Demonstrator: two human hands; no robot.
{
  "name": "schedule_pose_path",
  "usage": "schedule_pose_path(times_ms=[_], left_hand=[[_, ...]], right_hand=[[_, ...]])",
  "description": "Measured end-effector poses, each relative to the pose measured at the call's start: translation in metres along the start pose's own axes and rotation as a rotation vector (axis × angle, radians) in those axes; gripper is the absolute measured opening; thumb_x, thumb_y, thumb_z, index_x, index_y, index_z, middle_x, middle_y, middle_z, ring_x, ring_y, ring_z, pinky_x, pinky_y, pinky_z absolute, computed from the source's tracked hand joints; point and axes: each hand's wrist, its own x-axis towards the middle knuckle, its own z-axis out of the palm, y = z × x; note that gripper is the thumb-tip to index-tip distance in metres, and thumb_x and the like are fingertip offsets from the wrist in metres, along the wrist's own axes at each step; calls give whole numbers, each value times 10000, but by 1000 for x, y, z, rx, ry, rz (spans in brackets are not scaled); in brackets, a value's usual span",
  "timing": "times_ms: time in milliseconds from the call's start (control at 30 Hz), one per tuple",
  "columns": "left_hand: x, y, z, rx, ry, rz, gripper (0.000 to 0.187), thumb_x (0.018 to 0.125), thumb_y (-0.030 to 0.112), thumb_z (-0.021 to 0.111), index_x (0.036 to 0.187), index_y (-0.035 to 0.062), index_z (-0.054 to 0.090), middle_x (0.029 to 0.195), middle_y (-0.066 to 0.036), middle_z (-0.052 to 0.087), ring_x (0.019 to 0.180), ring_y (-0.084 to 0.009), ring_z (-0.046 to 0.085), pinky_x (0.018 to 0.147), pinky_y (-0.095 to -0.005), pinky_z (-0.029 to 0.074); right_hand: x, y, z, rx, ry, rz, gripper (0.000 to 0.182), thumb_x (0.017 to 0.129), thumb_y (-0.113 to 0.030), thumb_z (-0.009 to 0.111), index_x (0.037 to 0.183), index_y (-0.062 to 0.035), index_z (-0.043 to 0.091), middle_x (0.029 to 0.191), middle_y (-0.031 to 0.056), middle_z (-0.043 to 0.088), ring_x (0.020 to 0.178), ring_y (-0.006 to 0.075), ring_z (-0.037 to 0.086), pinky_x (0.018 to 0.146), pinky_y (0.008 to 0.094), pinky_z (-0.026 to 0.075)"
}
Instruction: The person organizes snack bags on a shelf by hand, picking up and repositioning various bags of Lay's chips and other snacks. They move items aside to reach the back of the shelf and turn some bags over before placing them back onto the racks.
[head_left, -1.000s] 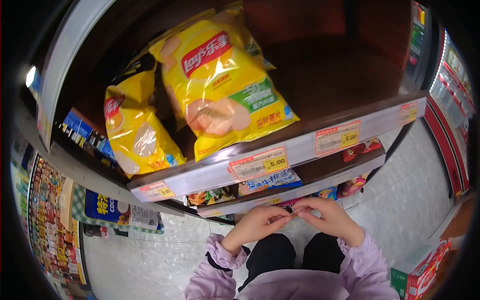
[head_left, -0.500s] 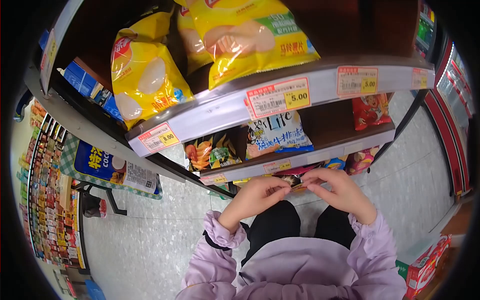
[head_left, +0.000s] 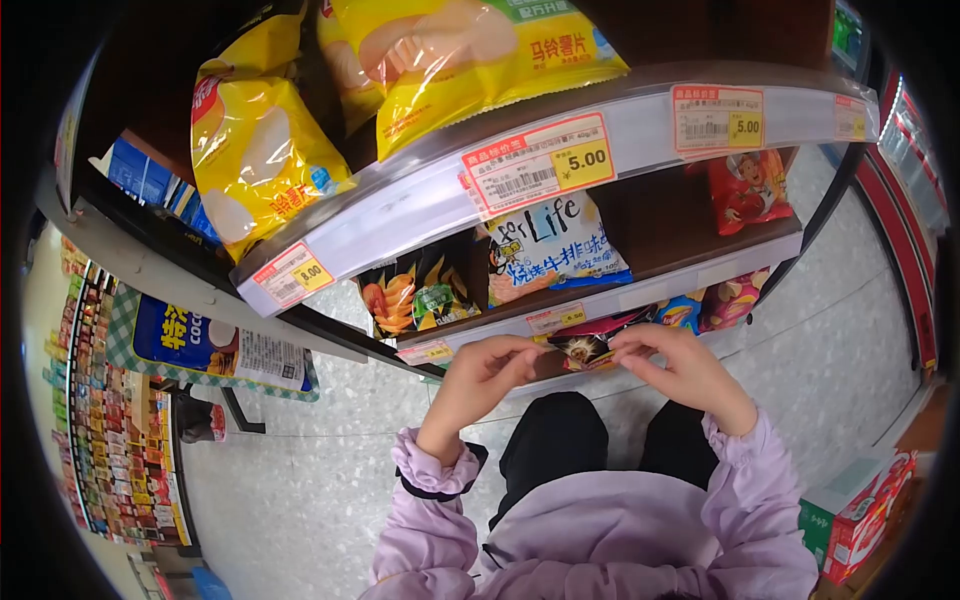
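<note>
A dark snack bag with a pale picture (head_left: 582,347) sits on the lowest shelf, between my two hands. My left hand (head_left: 482,378) is on its left side, fingers curved, thumb apart from them. Over at its right end is my right hand (head_left: 687,372), thumb and fingers spread, with the fingertips overlapping the bag's edge in this view. To the right of the dark bag are a blue snack bag (head_left: 680,312) and a pink one (head_left: 735,300).
Above, the middle shelf carries a white-and-blue chip bag (head_left: 560,250), a black bag (head_left: 420,295) and a red bag (head_left: 748,190). Yellow chip bags (head_left: 265,150) lie on the upper shelf, whose price-tag edge (head_left: 400,225) juts out. A red-and-green carton (head_left: 860,515) stands at right.
My hands have moved slightly apart, and more of the dark bag shows between them. The view has shifted, with the upper shelf now higher in the picture.
</note>
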Motion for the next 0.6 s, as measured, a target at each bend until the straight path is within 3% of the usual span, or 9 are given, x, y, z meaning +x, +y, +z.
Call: schedule_pose_path(times_ms=[200,400,467,533,600], left_hand=[[8,19,-21,-48,78,83,171,857,87,512,972,-27,569,773,-36,579,666,-77,545,590,-199,446],[58,66,40,-75,-214,163,218,841,73,523,1045,-3,534,849,-56,588,777,-107,575,724,-231,456],[95,69,67,-114,-289,247,275,840,68,516,1102,-11,481,868,-68,584,810,-116,571,738,-233,453],[138,60,94,-231,-305,240,336,833,81,526,1132,-39,435,884,-86,584,814,-130,570,738,-236,455],[182,46,123,-193,-161,162,414,810,138,572,1149,-46,421,952,-118,577,851,-163,563,757,-253,450]], right_hand=[[8,-3,-29,-18,46,15,194,800,-66,543,979,8,537,816,109,617,744,178,610,648,256,473],[13,9,-115,140,341,38,195,808,-48,544,994,13,541,860,62,586,799,115,575,701,224,464],[16,22,-155,-287,552,-17,267,775,-66,576,1014,39,520,895,79,592,807,139,575,709,253,465],[20,37,-188,-387,734,32,370,742,-124,628,1045,46,502,974,129,580,886,185,561,762,278,448],[24,60,-211,-347,854,71,543,718,-204,668,1130,67,440,1078,188,532,983,250,530,839,307,416]])
